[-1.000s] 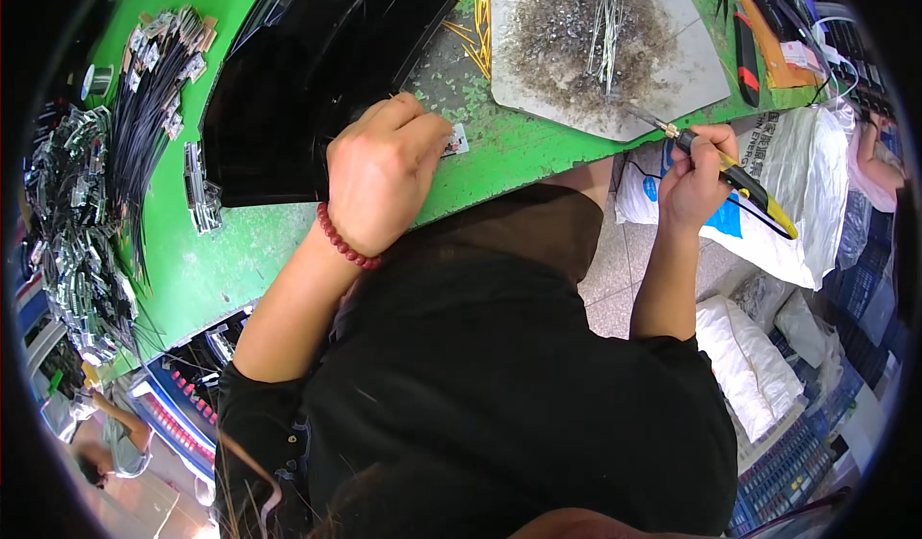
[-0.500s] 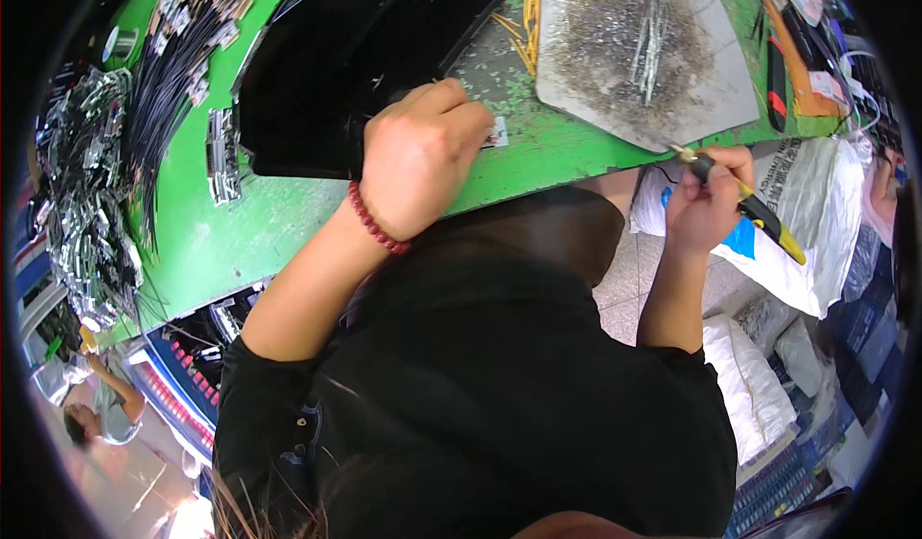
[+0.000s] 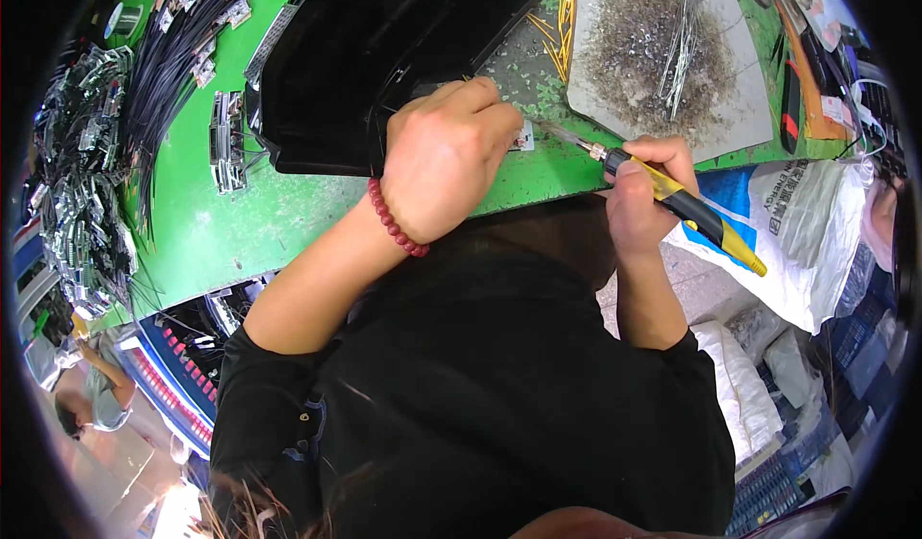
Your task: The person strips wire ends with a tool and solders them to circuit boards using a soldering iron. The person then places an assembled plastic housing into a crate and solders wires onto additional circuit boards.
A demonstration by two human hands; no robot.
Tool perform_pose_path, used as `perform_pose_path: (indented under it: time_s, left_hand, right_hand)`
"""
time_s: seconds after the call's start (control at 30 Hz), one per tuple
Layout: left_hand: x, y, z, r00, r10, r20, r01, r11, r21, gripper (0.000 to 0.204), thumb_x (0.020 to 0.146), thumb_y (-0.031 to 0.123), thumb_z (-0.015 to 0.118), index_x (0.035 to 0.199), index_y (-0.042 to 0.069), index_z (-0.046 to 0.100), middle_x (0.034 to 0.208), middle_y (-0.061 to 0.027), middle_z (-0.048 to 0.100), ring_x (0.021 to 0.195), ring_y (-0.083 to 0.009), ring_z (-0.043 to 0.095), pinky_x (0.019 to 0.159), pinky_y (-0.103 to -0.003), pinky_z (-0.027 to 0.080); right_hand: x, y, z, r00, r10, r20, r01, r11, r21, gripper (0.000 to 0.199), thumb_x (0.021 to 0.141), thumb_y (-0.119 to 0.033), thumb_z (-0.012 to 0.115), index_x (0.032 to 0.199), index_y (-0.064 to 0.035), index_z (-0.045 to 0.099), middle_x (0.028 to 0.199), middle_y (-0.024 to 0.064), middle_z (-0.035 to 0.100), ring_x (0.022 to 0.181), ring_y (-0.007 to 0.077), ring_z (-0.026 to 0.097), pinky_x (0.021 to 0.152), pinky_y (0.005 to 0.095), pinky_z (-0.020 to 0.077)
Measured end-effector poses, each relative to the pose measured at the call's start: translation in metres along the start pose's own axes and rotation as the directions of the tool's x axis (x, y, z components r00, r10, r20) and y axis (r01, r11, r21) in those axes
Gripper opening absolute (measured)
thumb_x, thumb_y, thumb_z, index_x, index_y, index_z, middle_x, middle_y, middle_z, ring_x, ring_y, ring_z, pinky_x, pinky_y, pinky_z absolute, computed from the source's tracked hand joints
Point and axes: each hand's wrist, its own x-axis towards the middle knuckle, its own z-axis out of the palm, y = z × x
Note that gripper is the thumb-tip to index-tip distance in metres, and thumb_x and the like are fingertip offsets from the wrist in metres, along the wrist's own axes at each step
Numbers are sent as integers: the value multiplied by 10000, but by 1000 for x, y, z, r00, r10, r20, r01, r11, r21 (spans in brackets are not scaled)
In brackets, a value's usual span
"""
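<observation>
My right hand point(image 3: 645, 193) is wrapped round the yellow and black handle of a soldering iron point(image 3: 706, 220). Its metal tip points left, close to my left fingertips. My left hand point(image 3: 451, 145), with a red bead bracelet at the wrist, is closed in a pinch beside a large black plastic housing point(image 3: 336, 78). What the fingers hold is mostly hidden. A small whitish piece point(image 3: 524, 137) shows just beyond them, near the bench's front edge.
On the green bench point(image 3: 259, 222), black-wired parts point(image 3: 168, 107) and silvery parts point(image 3: 82, 174) are heaped left. Yellow strips point(image 3: 559, 30) lie behind my hands. A stained grey sheet point(image 3: 740, 107) holds thin silvery wire point(image 3: 682, 49). White sacks point(image 3: 797, 222) stand at right. Another person point(image 3: 101, 395) is far left.
My right hand has brought the soldering iron leftward, from the grey sheet's edge to near my left fingertips. My left hand stays pinched beside the black housing. The whole view has shifted slightly.
</observation>
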Motion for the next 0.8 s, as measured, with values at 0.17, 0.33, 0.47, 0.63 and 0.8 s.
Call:
perform_pose_path:
  time_s: [0.17,0.33,0.47,0.63,0.8]
  left_hand:
    - [2,4,-3,992,-110,70,114,991,-67,38,739,71,666,723,77,632,765,-53,590,728,-253,618,618,-366,506]
    - [5,6,-4,974,-190,121,201,977,-78,33,751,75,659,730,67,635,789,-65,610,754,-272,629,633,-385,511]
    - [6,6,-5,968,-212,136,226,969,-97,8,770,58,663,776,59,659,774,-61,606,693,-272,616,585,-351,483]
    - [7,5,-4,968,-212,132,226,969,-100,8,769,56,661,765,56,654,767,-65,607,685,-273,615,585,-352,484]
    - [5,5,-2,967,-223,127,236,966,-104,43,752,76,650,717,65,627,765,-70,604,730,-276,630,624,-393,512]
  right_hand:
    - [0,1,-1,1000,-9,7,9,1000,-18,142,777,-82,666,843,-7,565,752,6,550,631,38,456,561,201,368]
    - [0,2,-2,1000,-8,26,9,999,-40,145,770,-79,665,843,-3,565,742,4,546,618,37,453,554,196,362]
    - [2,0,-2,999,-35,41,38,996,-79,133,766,-66,622,846,9,546,705,28,524,578,64,454,534,202,362]
    - [4,-2,1,998,-40,57,46,992,-121,124,763,-55,582,846,20,528,676,47,501,553,89,453,519,211,361]
    - [5,-4,0,993,-16,117,29,994,-108,137,757,-64,587,846,19,526,703,58,505,592,97,453,539,221,367]
